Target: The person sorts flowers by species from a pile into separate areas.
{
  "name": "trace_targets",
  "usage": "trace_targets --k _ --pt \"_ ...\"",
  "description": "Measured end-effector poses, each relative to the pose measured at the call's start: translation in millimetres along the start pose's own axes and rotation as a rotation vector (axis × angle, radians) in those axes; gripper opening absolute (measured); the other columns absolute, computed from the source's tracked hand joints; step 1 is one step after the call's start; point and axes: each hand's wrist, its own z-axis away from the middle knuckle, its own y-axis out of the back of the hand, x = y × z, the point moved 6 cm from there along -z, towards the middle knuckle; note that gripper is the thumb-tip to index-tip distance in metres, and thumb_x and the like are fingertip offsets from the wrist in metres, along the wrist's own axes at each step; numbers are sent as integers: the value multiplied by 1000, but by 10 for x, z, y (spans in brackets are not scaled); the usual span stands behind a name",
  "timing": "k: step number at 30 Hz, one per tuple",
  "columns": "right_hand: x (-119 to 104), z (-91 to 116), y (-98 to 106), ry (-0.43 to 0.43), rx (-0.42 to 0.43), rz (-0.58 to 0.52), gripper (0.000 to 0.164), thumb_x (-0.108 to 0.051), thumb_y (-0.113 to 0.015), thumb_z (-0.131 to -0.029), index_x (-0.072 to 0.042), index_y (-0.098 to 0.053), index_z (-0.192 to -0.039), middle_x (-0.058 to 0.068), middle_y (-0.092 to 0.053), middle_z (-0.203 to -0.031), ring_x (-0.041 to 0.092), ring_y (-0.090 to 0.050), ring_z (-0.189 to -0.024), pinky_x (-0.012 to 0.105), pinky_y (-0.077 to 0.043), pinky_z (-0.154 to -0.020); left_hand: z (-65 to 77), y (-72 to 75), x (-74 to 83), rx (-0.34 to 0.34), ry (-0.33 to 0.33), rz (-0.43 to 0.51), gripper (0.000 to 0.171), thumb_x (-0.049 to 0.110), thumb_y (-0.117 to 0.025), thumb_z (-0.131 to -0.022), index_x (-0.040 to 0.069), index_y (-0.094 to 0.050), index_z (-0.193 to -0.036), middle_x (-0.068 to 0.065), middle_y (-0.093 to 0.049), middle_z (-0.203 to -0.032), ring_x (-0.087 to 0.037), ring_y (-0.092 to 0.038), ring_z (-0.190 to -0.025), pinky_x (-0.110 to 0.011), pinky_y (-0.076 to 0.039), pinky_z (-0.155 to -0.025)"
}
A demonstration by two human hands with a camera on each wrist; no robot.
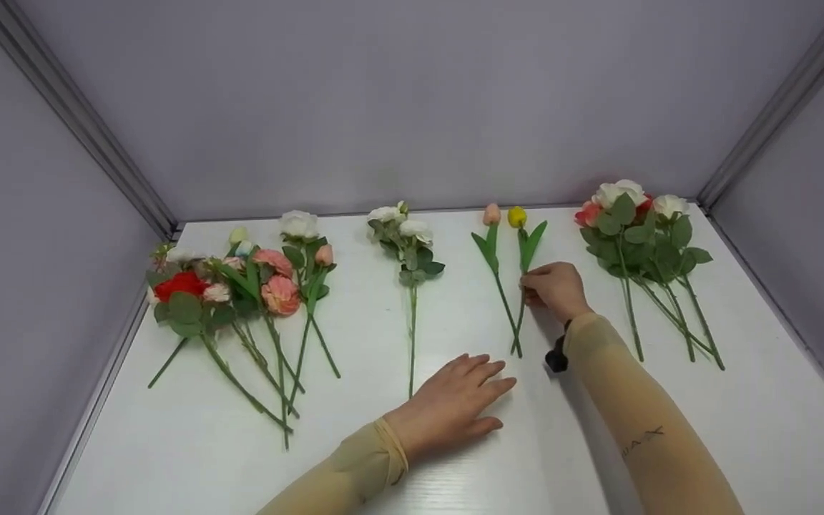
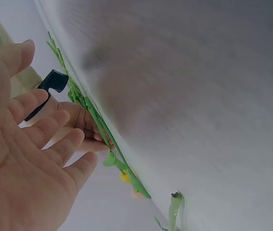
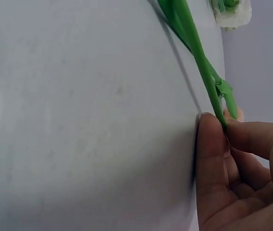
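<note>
My right hand pinches the green stem of a yellow tulip between thumb and fingertips, low over the white table. In the right wrist view the thumb and forefinger press on that stem. A pink tulip lies just left of it, and the two stems cross at their lower ends. My left hand is spread palm down above the table, fingers straight, holding nothing. It is nearest to the end of a white flower's stem. In the left wrist view its palm and fingers are bare.
On the left lies a pile of mixed flowers, with a red rose and pink blooms. A white flower spray lies mid-table. White and red roses lie on the right. Grey walls enclose the white table.
</note>
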Motion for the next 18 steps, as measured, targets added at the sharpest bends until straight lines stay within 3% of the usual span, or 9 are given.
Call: trace_targets --k 11,18 --pt "-66 75 25 108 32 182 27 -14 -66 -96 7 -71 -112 17 -72 -98 22 -70 -83 32 -61 -71 4 23 7 -23 5 26 60 50 -58 -103 21 -47 -154 -4 -43 -158 -25 -36 -147 -42 -26 -123" --pt "-61 107 66 100 46 238 27 -19 -67 -97 4 -72 -110 14 -71 -94 20 -66 -79 30 -58 -69 8 49 20 -19 -13 39 59 50 -57 -104 20 -47 -154 -4 -43 -158 -25 -36 -147 -43 -27 -123"
